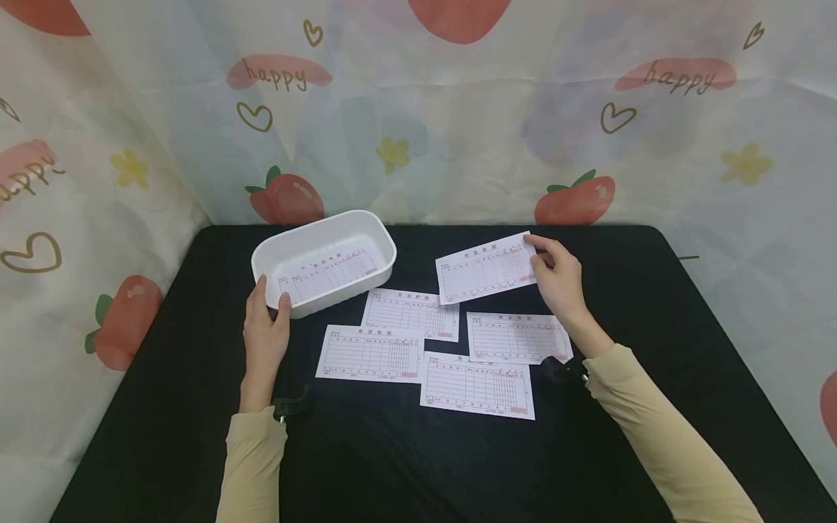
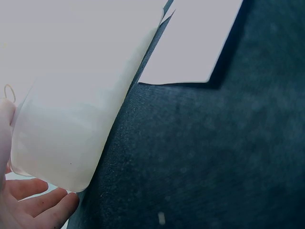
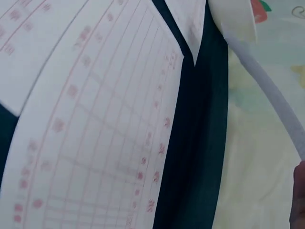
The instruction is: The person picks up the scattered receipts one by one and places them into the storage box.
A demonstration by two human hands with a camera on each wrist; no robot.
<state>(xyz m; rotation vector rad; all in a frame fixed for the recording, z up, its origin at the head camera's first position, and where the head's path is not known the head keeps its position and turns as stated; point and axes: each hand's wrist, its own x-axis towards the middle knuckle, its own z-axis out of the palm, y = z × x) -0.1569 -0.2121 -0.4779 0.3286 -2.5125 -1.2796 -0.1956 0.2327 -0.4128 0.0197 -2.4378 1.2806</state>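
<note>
Black felt-like tabletop on my feed, strawberry-print cloth backdrop, left hand gripping the smooth white plastic tub with one slip inside, right hand pinching a thin pink-ruled receipt slip at centre, four more slips flat below.

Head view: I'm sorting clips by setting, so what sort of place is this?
Probably a makeshift tabletop recording booth, not a real office: a black cloth-covered table, a strawberry-print "happy" fabric backdrop hung around it, and printed receipt forms laid beside a white plastic bin.
</note>
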